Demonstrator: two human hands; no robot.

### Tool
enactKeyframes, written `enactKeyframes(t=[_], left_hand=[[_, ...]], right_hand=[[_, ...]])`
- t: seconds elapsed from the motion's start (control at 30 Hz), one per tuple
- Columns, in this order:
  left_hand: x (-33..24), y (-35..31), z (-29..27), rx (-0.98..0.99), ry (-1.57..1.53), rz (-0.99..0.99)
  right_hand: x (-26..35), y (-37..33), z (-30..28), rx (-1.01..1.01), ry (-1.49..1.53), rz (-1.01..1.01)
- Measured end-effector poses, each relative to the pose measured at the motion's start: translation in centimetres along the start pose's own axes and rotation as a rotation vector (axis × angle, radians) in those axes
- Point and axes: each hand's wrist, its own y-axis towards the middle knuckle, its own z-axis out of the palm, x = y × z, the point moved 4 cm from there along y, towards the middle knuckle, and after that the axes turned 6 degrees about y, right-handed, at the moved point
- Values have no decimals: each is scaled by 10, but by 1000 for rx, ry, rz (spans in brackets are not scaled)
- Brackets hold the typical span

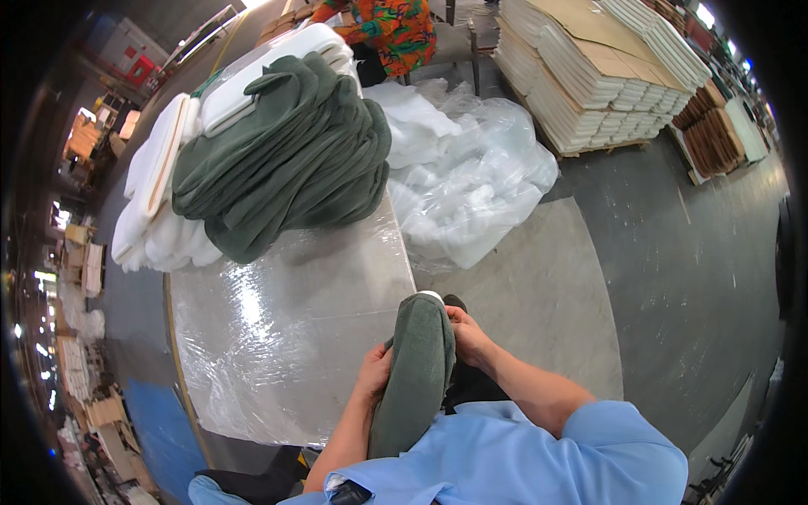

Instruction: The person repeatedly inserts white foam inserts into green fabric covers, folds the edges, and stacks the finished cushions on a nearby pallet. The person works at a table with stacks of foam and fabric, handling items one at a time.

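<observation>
We hold one green cover (417, 370) upright against our chest at the table's (278, 353) near edge, left hand (374, 374) clamped on its left side and right hand (470, 337) pinching its top by the white insert (431, 295), likely to steady it. The green pile (286, 156) and white foam (156, 181) sit well apart at the far end, leaving working room.
</observation>
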Motion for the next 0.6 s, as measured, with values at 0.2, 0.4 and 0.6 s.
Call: enactKeyframes(t=[0.2,0.4,0.6], left_hand=[[-15,13,-10,-5,-52,-22],[-32,22,-15,-250,375,394],[-27,32,1,154,-110,-253]], right_hand=[[2,6,-5,137,36,134],[11,-19,5,-31,270,69],[37,-18,37,-192,41,104]])
